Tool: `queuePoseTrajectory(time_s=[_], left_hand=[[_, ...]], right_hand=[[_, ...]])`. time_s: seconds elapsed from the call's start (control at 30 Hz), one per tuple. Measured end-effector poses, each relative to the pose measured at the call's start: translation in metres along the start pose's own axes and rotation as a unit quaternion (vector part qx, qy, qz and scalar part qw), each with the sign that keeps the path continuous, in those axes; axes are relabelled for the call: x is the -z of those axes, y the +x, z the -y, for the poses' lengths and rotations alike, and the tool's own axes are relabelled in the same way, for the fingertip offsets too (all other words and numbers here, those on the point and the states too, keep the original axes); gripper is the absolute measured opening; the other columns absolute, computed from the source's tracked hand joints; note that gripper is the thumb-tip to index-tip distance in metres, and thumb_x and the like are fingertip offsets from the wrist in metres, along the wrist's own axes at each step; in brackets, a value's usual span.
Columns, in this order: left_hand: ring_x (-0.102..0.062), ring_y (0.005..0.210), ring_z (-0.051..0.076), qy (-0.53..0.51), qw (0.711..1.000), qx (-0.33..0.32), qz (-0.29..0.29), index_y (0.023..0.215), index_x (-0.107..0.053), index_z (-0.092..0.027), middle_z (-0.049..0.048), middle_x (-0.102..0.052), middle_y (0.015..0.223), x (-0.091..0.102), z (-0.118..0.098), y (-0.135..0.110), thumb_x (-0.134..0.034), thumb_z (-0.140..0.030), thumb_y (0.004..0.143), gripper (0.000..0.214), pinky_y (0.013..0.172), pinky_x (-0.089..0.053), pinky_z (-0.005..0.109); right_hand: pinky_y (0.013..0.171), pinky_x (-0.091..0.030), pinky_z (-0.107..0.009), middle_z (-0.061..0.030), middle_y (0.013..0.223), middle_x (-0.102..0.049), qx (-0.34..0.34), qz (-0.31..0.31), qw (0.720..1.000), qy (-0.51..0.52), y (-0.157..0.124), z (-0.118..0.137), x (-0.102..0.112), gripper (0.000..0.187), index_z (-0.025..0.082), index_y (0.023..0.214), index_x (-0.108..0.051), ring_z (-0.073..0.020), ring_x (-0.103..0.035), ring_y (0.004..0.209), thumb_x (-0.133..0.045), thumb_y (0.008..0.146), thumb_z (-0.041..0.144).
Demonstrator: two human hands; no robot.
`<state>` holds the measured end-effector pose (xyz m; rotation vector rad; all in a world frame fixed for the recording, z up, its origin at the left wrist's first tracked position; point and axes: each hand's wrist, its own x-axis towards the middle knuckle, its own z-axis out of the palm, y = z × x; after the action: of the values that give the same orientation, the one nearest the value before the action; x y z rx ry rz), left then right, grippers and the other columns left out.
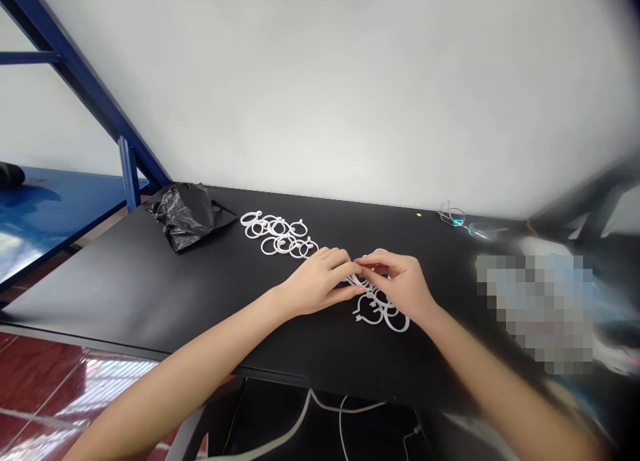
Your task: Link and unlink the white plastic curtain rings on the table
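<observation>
My left hand (320, 279) and my right hand (397, 281) meet over the middle of a black table (125, 274), fingertips pinched together on a white plastic ring (361, 279). A linked cluster of white rings (381, 312) lies on the table right under and in front of my right hand. A second pile of several white rings (281, 235) lies farther back, to the left of my left hand.
A crumpled black plastic bag (187, 214) sits at the table's back left. Clear glasses (463, 222) lie by the white wall at the back right. A blue metal frame (100, 107) and blue surface stand at the left. Cables hang below the front edge.
</observation>
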<state>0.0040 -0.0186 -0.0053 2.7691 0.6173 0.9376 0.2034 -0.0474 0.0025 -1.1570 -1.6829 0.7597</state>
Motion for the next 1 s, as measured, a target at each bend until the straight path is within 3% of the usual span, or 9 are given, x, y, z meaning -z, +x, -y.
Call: queuePoseTrajectory(time_s=[0.07, 0.17, 0.33, 0.47, 0.63, 0.8, 1.0], left_hand=[[-0.052, 0.074, 0.017, 0.013, 1.0, -0.009, -0.01, 0.093, -0.059, -0.016, 0.0058, -0.059, 0.081, -0.002, 0.0, -0.001, -0.034, -0.049, 0.1, 0.042, 0.07, -0.041, 0.03], [-0.048, 0.068, 0.016, 0.02, 0.998, -0.003, -0.055, 0.083, -0.055, -0.016, 0.0044, -0.056, 0.075, -0.001, 0.002, -0.002, -0.033, -0.046, 0.101, 0.041, 0.066, -0.04, 0.029], [-0.048, 0.069, 0.017, -0.015, 0.996, 0.037, -0.086, 0.083, -0.051, -0.017, 0.0058, -0.056, 0.077, 0.005, 0.002, -0.002, -0.034, -0.034, 0.1, 0.029, 0.066, -0.042, 0.031], [-0.052, 0.075, 0.018, -0.078, 0.992, 0.059, -0.086, 0.087, -0.051, -0.017, 0.0069, -0.058, 0.081, 0.005, 0.001, -0.003, -0.037, -0.036, 0.098, 0.026, 0.071, -0.045, 0.034], [-0.057, 0.075, 0.017, -0.114, 0.985, 0.112, -0.058, 0.11, -0.051, -0.016, 0.0049, -0.062, 0.084, 0.0, -0.001, -0.004, -0.042, -0.042, 0.097, 0.03, 0.073, -0.048, 0.033], [-0.053, 0.063, 0.012, -0.175, 0.974, 0.125, -0.066, 0.086, -0.053, -0.017, 0.0034, -0.059, 0.076, 0.0, -0.006, -0.004, -0.037, -0.038, 0.098, 0.029, 0.057, -0.044, 0.024], [-0.053, 0.066, 0.012, -0.212, 0.964, 0.142, -0.072, 0.088, -0.056, -0.016, 0.003, -0.058, 0.078, 0.002, -0.007, -0.002, -0.04, -0.033, 0.098, 0.025, 0.06, -0.045, 0.024]], right_hand=[[0.063, -0.06, -0.032, -0.0052, 0.077, -0.075, -0.017, -0.013, 0.999, 0.029, -0.004, 0.004, -0.008, 0.016, 0.02, 0.083, -0.076, -0.0202, -0.071, 0.068, -0.073, 0.079, 0.035], [0.063, -0.061, -0.03, -0.0061, 0.083, -0.076, -0.043, -0.024, 0.995, 0.083, -0.006, 0.006, -0.008, 0.018, 0.02, 0.088, -0.075, -0.0201, -0.073, 0.072, -0.07, 0.082, 0.036], [0.064, -0.062, -0.029, -0.0047, 0.078, -0.075, -0.057, 0.0, 0.989, 0.138, -0.004, 0.008, 0.001, 0.019, 0.019, 0.09, -0.075, -0.018, -0.073, 0.068, -0.073, 0.081, 0.036], [0.064, -0.063, -0.03, -0.0035, 0.072, -0.074, -0.059, -0.019, 0.987, 0.148, -0.006, 0.009, -0.005, 0.017, 0.019, 0.085, -0.076, -0.0182, -0.073, 0.066, -0.076, 0.077, 0.034], [0.064, -0.063, -0.032, -0.0032, 0.074, -0.074, 0.012, -0.045, 0.994, 0.096, -0.016, 0.004, -0.019, 0.007, 0.022, 0.083, -0.075, -0.0198, -0.073, 0.068, -0.074, 0.08, 0.029], [0.063, -0.063, -0.032, -0.003, 0.075, -0.075, 0.052, -0.025, 0.995, 0.078, -0.02, 0.006, -0.023, 0.007, 0.023, 0.083, -0.076, -0.0191, -0.072, 0.066, -0.07, 0.084, 0.027], [0.063, -0.065, -0.032, -0.0028, 0.076, -0.074, 0.025, -0.022, 0.989, 0.143, -0.016, 0.013, -0.024, 0.007, 0.022, 0.083, -0.076, -0.0189, -0.072, 0.065, -0.072, 0.081, 0.027]])
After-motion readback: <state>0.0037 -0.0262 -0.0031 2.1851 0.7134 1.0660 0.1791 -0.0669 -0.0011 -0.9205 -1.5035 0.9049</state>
